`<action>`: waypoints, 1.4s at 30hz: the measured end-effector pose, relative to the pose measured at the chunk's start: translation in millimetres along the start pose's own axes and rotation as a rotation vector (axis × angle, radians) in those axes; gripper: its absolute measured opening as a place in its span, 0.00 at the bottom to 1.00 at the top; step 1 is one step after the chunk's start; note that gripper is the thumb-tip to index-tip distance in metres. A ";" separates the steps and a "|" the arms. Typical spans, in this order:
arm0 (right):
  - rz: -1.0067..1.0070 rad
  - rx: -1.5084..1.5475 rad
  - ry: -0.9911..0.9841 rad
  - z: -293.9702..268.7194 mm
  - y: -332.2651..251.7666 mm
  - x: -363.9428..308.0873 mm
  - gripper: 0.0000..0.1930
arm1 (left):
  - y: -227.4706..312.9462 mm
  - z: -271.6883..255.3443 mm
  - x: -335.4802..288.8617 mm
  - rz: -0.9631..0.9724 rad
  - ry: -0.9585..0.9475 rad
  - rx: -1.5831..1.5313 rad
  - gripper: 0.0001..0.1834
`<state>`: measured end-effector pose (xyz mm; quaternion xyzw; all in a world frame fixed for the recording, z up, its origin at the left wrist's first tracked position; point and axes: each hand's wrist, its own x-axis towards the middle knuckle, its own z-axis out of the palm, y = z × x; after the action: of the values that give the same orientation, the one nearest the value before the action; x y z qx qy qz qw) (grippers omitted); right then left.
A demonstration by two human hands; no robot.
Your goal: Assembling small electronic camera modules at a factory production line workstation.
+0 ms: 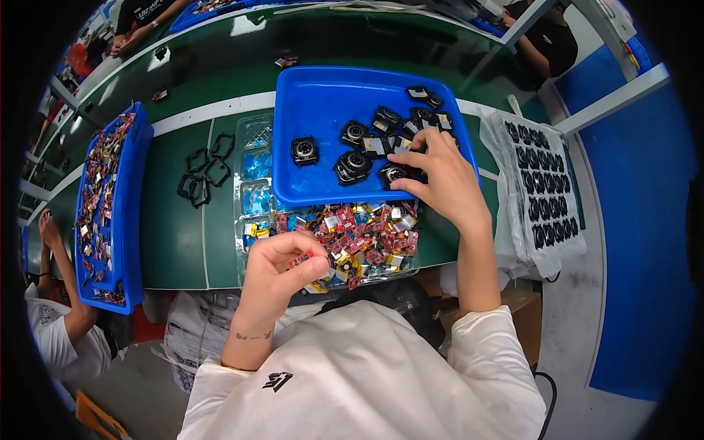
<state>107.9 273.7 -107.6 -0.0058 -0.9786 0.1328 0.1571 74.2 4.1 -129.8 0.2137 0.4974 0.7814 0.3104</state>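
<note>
My left hand [282,270] is closed in a pinch on a small red circuit board [301,259], above a heap of red boards and silver and yellow parts [367,238] in a clear plastic tray. Over the right side of a large blue tray [315,95], my right hand [447,180] has thumb and fingers apart. Beneath its fingertips lies a black watch case [393,174], and whether they touch it I cannot tell. More black watch cases [353,167] are scattered around it, some showing silver pieces. One watch case [304,151] lies apart at the left.
Black frames [198,176] lie on the green table [172,249]. A blue bin of small parts [134,220] stands far left, near a co-worker's arm [73,301]. At right, rows of black cases [543,183] sit on a white tray. A metal post [616,99] rises behind.
</note>
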 end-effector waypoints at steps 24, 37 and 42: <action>0.294 1.320 0.275 31.1 -75.0 -29.4 0.18 | -3.5 21.1 10.7 0.205 0.226 0.298 0.04; 0.286 1.326 0.130 31.5 -100.5 -38.6 0.16 | -0.2 23.6 18.6 0.206 0.419 0.574 0.03; 0.273 1.261 0.121 30.8 -101.1 -39.6 0.16 | 1.5 23.5 20.9 0.150 0.392 0.559 0.04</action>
<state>139.1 166.1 -121.5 -0.0442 -0.6926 0.7003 0.1670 73.9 33.4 -118.2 0.1725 0.7252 0.6617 0.0801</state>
